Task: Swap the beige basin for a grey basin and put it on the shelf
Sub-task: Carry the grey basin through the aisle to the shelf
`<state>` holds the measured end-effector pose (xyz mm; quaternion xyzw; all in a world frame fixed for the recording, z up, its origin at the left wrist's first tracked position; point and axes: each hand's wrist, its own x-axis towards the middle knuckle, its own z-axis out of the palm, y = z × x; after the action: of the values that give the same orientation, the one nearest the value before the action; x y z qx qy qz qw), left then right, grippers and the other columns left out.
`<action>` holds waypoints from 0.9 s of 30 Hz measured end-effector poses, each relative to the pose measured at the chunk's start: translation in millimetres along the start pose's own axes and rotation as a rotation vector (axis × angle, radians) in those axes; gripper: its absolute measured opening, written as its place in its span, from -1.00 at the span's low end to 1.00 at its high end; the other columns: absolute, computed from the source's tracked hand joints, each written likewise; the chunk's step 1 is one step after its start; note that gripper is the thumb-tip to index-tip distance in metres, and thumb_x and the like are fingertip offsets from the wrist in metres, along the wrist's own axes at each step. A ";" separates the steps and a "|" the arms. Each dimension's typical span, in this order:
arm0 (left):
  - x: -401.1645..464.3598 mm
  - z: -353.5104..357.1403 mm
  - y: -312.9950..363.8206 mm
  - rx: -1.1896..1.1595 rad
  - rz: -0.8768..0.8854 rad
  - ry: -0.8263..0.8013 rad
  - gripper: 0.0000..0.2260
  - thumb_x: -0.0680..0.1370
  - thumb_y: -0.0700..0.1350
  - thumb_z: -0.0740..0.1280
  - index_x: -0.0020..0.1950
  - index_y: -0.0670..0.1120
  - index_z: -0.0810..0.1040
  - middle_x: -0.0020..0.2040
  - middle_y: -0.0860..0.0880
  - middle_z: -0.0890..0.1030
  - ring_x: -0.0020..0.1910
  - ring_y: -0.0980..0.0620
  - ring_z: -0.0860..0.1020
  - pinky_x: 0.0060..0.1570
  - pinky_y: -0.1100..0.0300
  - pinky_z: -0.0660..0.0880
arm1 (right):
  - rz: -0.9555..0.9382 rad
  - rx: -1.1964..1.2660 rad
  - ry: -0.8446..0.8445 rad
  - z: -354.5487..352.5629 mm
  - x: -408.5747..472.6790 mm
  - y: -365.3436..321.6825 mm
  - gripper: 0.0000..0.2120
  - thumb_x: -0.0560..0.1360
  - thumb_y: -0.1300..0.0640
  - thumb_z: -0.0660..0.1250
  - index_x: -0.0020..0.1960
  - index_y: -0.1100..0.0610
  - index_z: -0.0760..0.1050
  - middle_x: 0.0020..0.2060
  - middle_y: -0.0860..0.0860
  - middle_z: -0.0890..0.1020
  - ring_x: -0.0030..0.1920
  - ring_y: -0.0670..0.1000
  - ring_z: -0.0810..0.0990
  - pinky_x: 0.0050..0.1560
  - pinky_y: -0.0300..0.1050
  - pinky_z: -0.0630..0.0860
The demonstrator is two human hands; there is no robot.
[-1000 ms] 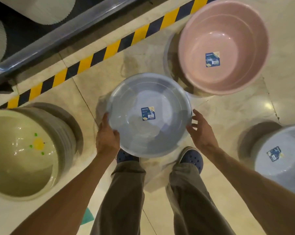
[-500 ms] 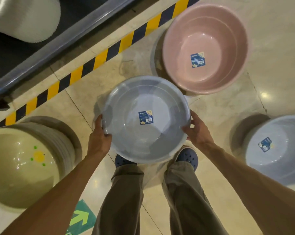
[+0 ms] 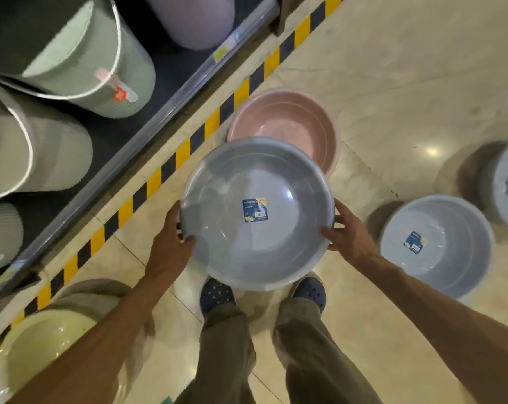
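A grey basin (image 3: pixel 257 249) with a blue label inside is held level above my feet. My left hand (image 3: pixel 171 237) grips its left rim with the thumb hooked over the edge. On the opposite rim my right hand (image 3: pixel 347 234) grips in the same way. A stack of beige basins (image 3: pixel 42 345) stands on the floor at the lower left. The dark shelf (image 3: pixel 165 83) runs along the upper left.
A pink basin stack (image 3: pixel 305 123) stands on the floor just beyond the held basin. Light blue-grey basin stacks (image 3: pixel 439 246) sit at the right. Green and lilac ribbed buckets (image 3: pixel 71 53) lie on the shelf. A yellow-and-black striped line (image 3: pixel 188 147) marks the floor along the shelf.
Both hands have closed on the grey basin's rim and lifted it off the floor. The view has risen and swung toward the shelf, so the buckets now show.
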<state>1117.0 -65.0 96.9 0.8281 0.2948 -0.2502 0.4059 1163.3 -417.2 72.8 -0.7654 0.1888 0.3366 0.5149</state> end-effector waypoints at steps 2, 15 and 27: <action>21.7 -0.1 21.7 0.027 0.034 -0.013 -0.32 0.63 -0.15 0.41 0.66 0.14 0.16 0.49 -0.05 0.49 0.36 -0.09 0.54 0.31 -0.18 0.57 | 0.002 0.009 0.038 -12.8 8.0 -7.1 -0.42 0.61 0.11 0.43 0.56 -0.11 0.31 0.27 0.02 0.58 0.16 0.10 0.63 -0.19 -0.30 0.67; 172.7 12.4 140.9 0.120 0.198 -0.156 -0.28 0.59 -0.29 0.33 0.62 0.25 0.22 0.27 0.11 0.58 0.19 0.00 0.57 0.17 -0.19 0.63 | 0.102 0.115 0.300 -44.5 100.8 -30.0 -0.39 0.61 0.27 0.38 0.58 -0.10 0.33 0.24 0.08 0.60 0.18 0.19 0.65 0.06 0.26 0.71; 254.4 62.9 130.8 0.333 0.249 -0.152 -0.34 0.56 -0.28 0.34 0.62 0.05 0.27 0.36 -0.12 0.59 0.28 -0.23 0.59 0.21 -0.18 0.60 | 0.288 -0.026 0.346 -17.9 164.9 3.4 -0.38 0.68 0.03 0.31 0.66 0.04 0.16 0.54 0.14 0.41 0.42 0.19 0.52 0.38 0.19 0.53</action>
<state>1374.8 -109.0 -35.0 0.8926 0.1135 -0.3048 0.3124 1282.7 -425.5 -42.1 -0.7835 0.3774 0.2725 0.4117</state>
